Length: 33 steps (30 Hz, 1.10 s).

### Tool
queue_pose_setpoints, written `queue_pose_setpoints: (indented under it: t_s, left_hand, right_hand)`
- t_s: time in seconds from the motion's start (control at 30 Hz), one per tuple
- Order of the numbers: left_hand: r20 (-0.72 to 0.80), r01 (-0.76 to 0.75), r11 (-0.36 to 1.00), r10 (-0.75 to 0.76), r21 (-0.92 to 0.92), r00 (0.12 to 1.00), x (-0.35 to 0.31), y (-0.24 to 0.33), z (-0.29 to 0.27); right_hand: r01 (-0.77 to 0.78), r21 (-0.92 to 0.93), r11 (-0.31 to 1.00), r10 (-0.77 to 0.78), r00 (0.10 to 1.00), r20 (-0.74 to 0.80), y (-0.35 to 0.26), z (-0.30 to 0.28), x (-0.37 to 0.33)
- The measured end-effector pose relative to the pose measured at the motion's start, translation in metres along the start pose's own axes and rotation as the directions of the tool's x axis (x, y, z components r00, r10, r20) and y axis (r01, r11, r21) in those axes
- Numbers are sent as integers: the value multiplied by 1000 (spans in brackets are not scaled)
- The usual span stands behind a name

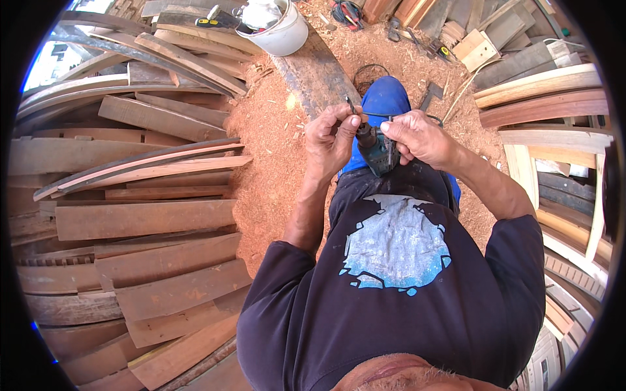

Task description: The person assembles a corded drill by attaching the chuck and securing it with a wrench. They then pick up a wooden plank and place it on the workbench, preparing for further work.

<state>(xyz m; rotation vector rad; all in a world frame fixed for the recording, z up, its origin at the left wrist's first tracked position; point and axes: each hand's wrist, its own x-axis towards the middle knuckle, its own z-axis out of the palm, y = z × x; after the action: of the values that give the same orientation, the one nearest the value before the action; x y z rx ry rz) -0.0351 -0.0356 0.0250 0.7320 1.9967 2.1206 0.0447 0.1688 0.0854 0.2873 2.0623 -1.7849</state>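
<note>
A dark green power drill (378,155) lies at my lap, with its chuck pointing away from me and slightly left. My left hand (331,138) is closed beside the chuck, thumb and fingers pinching a thin dark drill bit (349,104) whose tip sticks out beyond them. Whether the bit sits inside the chuck is hidden by the fingers. On the other side of the drill, my right hand (417,138) is closed, its thumb pressed against a small dark piece near the chuck. What exactly it grips I cannot make out.
Sawdust (270,176) covers the floor. Ahead are a long board (319,72) and a white bucket (287,36). Curved and flat timber pieces (147,218) are stacked at left, with more timber (541,107) at right. A hammer (430,94) and pliers (349,14) lie farther off.
</note>
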Motion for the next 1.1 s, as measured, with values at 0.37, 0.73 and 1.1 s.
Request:
queue_pose_setpoints:
  t_s: [0.37,0.73,1.1]
  left_hand:
    - [20,23,995,-21,-97,1000,2,1,7]
    - [-70,-33,992,25,-118,997,-5,-6,12]
    - [-57,-12,996,7,-88,998,-3,-12,12]
  right_hand:
    - [469,-619,630,-604,797,-12,-6,-11,-20]
    - [286,-517,807,-358,933,-42,2,2,-12]
    - [433,-700,568,-647,760,-55,-6,-6,-13]
